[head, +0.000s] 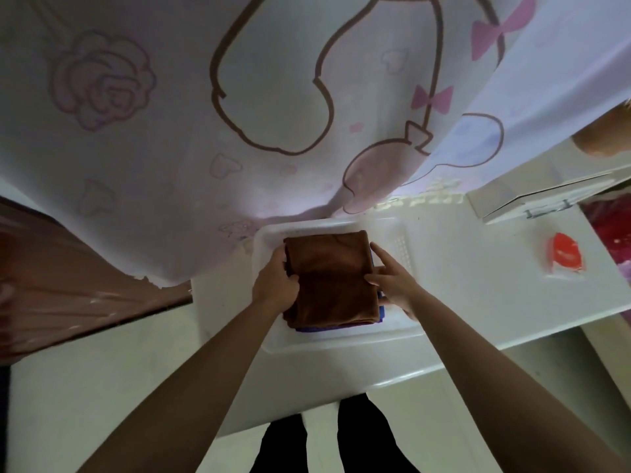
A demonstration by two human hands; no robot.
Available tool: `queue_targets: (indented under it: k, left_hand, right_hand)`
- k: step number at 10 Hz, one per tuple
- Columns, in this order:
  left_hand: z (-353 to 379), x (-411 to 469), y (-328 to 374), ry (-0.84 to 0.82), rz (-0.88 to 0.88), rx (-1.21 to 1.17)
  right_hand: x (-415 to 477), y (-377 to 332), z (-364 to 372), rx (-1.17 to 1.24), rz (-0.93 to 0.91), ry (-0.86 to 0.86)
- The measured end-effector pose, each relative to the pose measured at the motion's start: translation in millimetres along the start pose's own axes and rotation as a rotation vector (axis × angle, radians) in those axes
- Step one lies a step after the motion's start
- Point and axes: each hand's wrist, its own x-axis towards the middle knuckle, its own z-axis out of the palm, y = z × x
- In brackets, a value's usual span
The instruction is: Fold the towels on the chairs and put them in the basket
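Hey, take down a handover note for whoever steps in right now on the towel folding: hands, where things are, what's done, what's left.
Left grip holds the brown towel by its left edge. Right grip pinches the right edge, thumb on top.
The brown towel is folded and sits in the white basket on the table, on top of a folded blue towel.
Done: two towels folded and in the basket.
Left: let go of the brown one. The chairs are out of view, so check them for more towels.
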Motion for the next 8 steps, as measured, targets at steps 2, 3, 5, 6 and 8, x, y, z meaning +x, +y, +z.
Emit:
queue_targets:
  k: [2,3,5,6,8]
  left_hand:
    - [-13,-6,8,-0.172,0.017,0.075]
    - [-22,-10,8,-0.347,0.177,0.407]
    - [-8,-9,4,-0.544,0.152,0.428]
    - [9,-9,-4,-0.487,0.146,0.367]
    - [2,-16,0,-0.446,0.115,0.381]
  right_hand:
    - [-20,-24,0,-0.841,-0.287,0.067]
    - [-24,-28,0,-1.124,-0.485,-0.048]
    - [14,11,-16,-1.511,-0.396,-0.19]
    - [22,19,-21,-1.539,-0.416,-0.171]
    - [9,8,-21,-1.485,-0.447,-0.202]
